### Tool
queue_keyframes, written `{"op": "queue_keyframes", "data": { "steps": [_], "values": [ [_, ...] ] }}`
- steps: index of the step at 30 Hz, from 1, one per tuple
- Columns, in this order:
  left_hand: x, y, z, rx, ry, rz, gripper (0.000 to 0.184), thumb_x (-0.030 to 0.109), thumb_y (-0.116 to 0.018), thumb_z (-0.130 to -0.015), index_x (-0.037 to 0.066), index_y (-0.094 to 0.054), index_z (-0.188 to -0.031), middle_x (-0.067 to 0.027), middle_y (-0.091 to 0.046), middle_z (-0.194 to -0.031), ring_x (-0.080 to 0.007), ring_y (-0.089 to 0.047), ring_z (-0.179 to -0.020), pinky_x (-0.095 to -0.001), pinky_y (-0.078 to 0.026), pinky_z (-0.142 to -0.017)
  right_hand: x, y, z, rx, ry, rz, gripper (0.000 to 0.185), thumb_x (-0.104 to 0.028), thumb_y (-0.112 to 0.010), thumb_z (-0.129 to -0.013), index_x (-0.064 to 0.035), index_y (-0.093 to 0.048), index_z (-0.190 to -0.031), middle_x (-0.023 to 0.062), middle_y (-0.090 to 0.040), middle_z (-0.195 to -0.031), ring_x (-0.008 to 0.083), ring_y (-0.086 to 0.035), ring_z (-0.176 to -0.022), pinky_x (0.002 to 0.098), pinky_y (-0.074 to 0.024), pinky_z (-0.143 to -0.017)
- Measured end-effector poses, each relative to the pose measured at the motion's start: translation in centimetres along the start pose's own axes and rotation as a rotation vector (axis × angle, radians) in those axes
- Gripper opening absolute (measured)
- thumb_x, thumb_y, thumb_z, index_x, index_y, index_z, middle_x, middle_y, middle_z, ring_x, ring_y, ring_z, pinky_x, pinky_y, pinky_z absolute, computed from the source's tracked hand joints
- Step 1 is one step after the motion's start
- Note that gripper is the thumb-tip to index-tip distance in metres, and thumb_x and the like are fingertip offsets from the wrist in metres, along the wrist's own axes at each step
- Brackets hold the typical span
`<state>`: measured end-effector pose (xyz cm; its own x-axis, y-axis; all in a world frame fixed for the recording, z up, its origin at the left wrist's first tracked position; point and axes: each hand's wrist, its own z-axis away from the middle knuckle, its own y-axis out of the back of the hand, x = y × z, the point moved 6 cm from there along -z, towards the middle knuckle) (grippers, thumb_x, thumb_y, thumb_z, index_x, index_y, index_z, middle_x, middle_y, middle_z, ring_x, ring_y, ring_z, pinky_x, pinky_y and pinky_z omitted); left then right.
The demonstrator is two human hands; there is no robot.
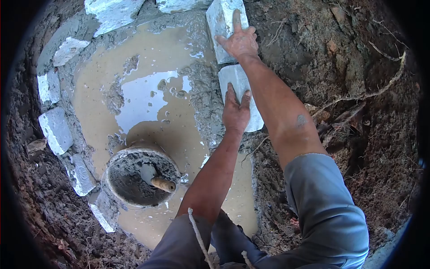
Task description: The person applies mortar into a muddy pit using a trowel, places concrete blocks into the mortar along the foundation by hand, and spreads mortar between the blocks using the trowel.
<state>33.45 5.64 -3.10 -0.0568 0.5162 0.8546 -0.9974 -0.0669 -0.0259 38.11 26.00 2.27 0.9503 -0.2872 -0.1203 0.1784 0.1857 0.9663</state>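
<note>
Head | 1 o'clock | left hand (236, 114), right hand (241, 42): both splayed on whitish rectangular masonry blocks (232, 74) | seemingly steadying them

Rough, chalky blocks (219, 24) (matt), wooden-looking trowel handle (163, 184), glossy muddy water (168, 49)

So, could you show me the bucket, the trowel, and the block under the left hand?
Bucket (142, 149): head view, on its rim.
Trowel (163, 184): head view, on its handle.
Block (238, 80): head view, on its bare upper face.
</note>
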Motion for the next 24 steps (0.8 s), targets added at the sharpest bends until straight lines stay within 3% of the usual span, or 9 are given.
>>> {"op": "queue_keyframes", "data": {
  "steps": [1, 2, 6, 12, 15, 16, 19, 21, 24],
  "values": [
    [0.5, 0.2, 0.3, -0.008, 0.018, 0.035, 0.084, 0.048, -0.058, -0.090, -0.004, -0.024, -0.146, -0.0268, -0.038, -0.144, -0.0348, -0.039, -0.134, -0.0358, -0.034, -0.108, -0.2, 0.1, 0.1, -0.030, 0.012, 0.004, 0.103, -0.055, -0.072, -0.072, -0.0304, -0.011, -0.152, 0.0291, -0.040, -0.127, 0.0466, -0.043, -0.120, 0.0530, -0.0430, -0.096],
    [0.6, 0.4, 1.0, -0.024, 0.047, 0.062, 0.086, 0.049, -0.059, -0.089, -0.005, -0.023, -0.146, -0.0271, -0.038, -0.144, -0.0345, -0.040, -0.134, -0.0354, -0.034, -0.108, -0.1, 0.5, 0.6, 0.002, 0.049, 0.014, 0.109, -0.060, -0.072, -0.071, -0.0195, -0.012, -0.153, 0.0293, -0.040, -0.130, 0.0469, -0.040, -0.125, 0.0532, -0.0415, -0.099],
    [-1.6, 0.2, 4.4, -0.124, 0.114, 0.121, 0.099, 0.053, -0.065, -0.084, -0.009, -0.019, -0.146, -0.0294, -0.038, -0.143, -0.0340, -0.043, -0.131, -0.0340, -0.034, -0.108, 1.2, 3.4, 5.1, 0.133, 0.182, -0.258, 0.100, -0.046, -0.072, -0.076, -0.0052, -0.018, -0.150, 0.0306, -0.040, -0.133, 0.0455, -0.039, -0.126, 0.0500, -0.0364, -0.105],
    [-5.7, -1.0, 6.4, -0.172, 0.177, 0.127, 0.093, 0.035, -0.067, -0.085, -0.009, -0.013, -0.147, -0.0274, -0.036, -0.145, -0.0320, -0.040, -0.134, -0.0335, -0.035, -0.107, 4.9, -0.1, 17.3, 0.108, 0.137, 0.075, 0.092, -0.031, -0.074, -0.075, -0.0138, -0.023, -0.150, 0.0258, -0.023, -0.147, 0.0420, -0.031, -0.133, 0.0494, -0.0297, -0.108],
    [-5.7, -1.0, 6.6, -0.124, 0.139, 0.107, 0.089, 0.030, -0.068, -0.083, -0.010, -0.018, -0.146, -0.0275, -0.039, -0.143, -0.0326, -0.046, -0.129, -0.0339, -0.039, -0.104, 6.3, -1.1, 17.1, 0.054, 0.147, -0.018, 0.093, -0.024, -0.074, -0.073, -0.0226, -0.023, -0.151, 0.0210, -0.015, -0.152, 0.0420, -0.028, -0.134, 0.0501, -0.0295, -0.108],
    [-6.4, -1.5, 7.0, -0.114, 0.129, 0.115, 0.088, 0.028, -0.068, -0.082, -0.010, -0.020, -0.145, -0.0277, -0.041, -0.142, -0.0327, -0.048, -0.128, -0.0339, -0.041, -0.102, 6.5, -0.8, 17.1, -0.005, 0.102, -0.074, 0.094, -0.021, -0.074, -0.072, -0.0271, -0.023, -0.150, 0.0185, -0.015, -0.153, 0.0428, -0.029, -0.134, 0.0497, -0.0296, -0.107],
    [-5.4, -1.8, 5.9, -0.088, 0.085, 0.111, 0.083, 0.023, -0.068, -0.081, -0.012, -0.025, -0.143, -0.0289, -0.047, -0.135, -0.0328, -0.054, -0.121, -0.0339, -0.045, -0.097, 6.9, -0.5, 16.9, -0.067, 0.031, -0.027, 0.095, -0.021, -0.073, -0.072, -0.0287, -0.021, -0.151, 0.0177, -0.011, -0.154, 0.0431, -0.039, -0.123, 0.0493, -0.0353, -0.102],
    [-4.7, -0.5, 6.1, -0.111, 0.142, -0.048, 0.080, 0.020, -0.067, -0.079, -0.012, -0.028, -0.141, -0.0294, -0.051, -0.131, -0.0330, -0.058, -0.115, -0.0345, -0.048, -0.094, 6.5, -0.5, 16.7, -0.087, -0.011, 0.018, 0.095, -0.022, -0.073, -0.072, -0.0299, -0.020, -0.151, 0.0168, -0.010, -0.155, 0.0424, -0.041, -0.119, 0.0490, -0.0372, -0.099],
    [-4.5, 0.4, 5.4, -0.140, 0.050, -0.077, 0.079, 0.018, -0.064, -0.079, -0.011, -0.027, -0.142, -0.0286, -0.055, -0.126, -0.0330, -0.060, -0.112, -0.0359, -0.048, -0.093, 6.4, -1.1, 17.1, -0.103, -0.044, 0.024, 0.096, -0.023, -0.072, -0.073, -0.0311, -0.018, -0.151, 0.0154, -0.009, -0.155, 0.0417, -0.043, -0.117, 0.0489, -0.0387, -0.096]
  ]
}}
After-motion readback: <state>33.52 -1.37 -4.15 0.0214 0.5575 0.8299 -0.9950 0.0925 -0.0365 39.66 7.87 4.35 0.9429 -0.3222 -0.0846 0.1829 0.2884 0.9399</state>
